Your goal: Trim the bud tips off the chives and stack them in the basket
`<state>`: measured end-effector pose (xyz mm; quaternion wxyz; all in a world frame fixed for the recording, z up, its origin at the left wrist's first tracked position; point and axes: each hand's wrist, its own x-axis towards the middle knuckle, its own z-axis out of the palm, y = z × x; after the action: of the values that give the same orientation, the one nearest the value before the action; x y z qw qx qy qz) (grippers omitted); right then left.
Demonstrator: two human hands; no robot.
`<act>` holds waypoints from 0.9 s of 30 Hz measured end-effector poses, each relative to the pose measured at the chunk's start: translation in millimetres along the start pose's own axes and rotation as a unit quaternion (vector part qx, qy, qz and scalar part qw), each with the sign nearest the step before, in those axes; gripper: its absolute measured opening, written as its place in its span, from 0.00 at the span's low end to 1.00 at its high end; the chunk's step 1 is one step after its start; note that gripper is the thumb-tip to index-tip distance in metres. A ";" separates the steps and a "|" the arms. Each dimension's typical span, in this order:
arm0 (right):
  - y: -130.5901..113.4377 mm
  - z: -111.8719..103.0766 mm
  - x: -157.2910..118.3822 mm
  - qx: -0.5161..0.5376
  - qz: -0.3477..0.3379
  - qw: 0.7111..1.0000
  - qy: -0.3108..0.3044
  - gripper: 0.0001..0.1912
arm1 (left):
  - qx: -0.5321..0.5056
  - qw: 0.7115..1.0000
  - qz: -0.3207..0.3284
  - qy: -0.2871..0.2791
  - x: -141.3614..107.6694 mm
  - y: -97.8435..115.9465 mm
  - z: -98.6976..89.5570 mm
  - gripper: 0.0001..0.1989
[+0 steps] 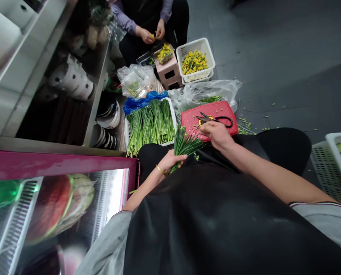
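Note:
My left hand (172,160), with a gold bracelet at the wrist, is closed around a bunch of green garlic chive stems (185,145). The stems fan out up and to the right over my lap. My right hand (217,134) hovers at the red plastic board (187,119), its fingers curled together; whatever lies between them is too small to make out. Just beyond those fingers, black-handled scissors (230,119) rest on the board, with a yellow part beside the blades. Left of the board, a white basket (172,110) holds many more chive stems (151,124).
Across from me a co-worker's hands (146,36) handle yellow flowers over a pink stool (168,71). A white basket of yellow flowers (194,62) stands beside it. Plastic bags (220,89) lie behind the board. A glass-fronted fridge (101,164) is at left, crates (332,160) at right.

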<state>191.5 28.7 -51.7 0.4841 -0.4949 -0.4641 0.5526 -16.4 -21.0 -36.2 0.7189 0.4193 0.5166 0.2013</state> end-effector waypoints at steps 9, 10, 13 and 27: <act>-10.3 -19.1 4.4 -0.316 -0.150 0.927 -0.135 0.12 | -0.016 1.000 -0.014 0.013 1.0 -0.5 -0.7 0.20; -9.7 -12.6 5.1 -0.329 -0.162 0.915 -0.166 0.11 | -0.011 1.000 -0.016 0.011 1.5 -0.6 -0.5 0.20; -5.3 4.4 8.3 -0.339 -0.166 0.896 -0.234 0.09 | -0.004 1.000 -0.023 0.006 1.4 -1.3 -1.0 0.20; 6.3 10.6 -4.5 -0.330 -0.194 0.910 -0.156 0.04 | -0.010 1.000 -0.013 0.023 0.7 -2.8 -0.9 0.21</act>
<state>180.7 23.3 -56.7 0.3122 -0.4339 -0.7767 0.3332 -17.3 -21.7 -39.0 0.7139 0.4003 0.5361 0.2067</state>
